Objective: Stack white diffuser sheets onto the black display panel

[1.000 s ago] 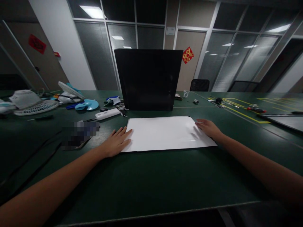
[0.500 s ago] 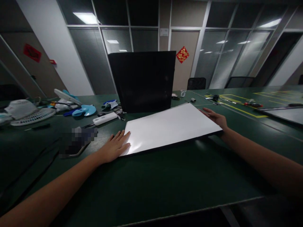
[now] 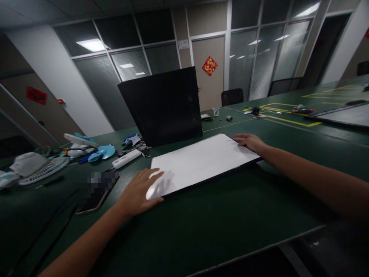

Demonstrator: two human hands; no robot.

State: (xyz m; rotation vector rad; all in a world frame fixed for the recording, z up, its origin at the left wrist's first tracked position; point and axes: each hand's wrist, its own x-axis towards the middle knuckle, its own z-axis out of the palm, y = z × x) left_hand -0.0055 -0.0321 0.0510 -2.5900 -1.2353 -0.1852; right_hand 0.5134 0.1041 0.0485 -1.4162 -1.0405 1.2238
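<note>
A flat white panel [image 3: 198, 163] with a thin black rim lies on the green table in front of me, its long side slanting up to the right. My left hand [image 3: 141, 192] is at its left end, fingers apart, fingertips over the white face and thumb by the front corner. A shadow of the fingers falls on the panel. At the right end, my right hand [image 3: 250, 144] rests along the edge with fingers stretched out; its underside is hidden. Behind the panel, a large black sheet-like board [image 3: 161, 105] stands upright, leaning a little.
Left on the green table [image 3: 201, 231] are a phone [image 3: 98, 192], a white power strip [image 3: 127, 158], blue fan blades [image 3: 102, 152] and a white fan grille [image 3: 46, 171]. A red-handled screwdriver [image 3: 302, 111] and another dark-framed panel [image 3: 346, 115] lie to the right.
The panel's right end has come down and its face lies flatter. My left fingers have lifted and spread. My right hand has shifted from the side edge toward the far corner. The camera view has tilted.
</note>
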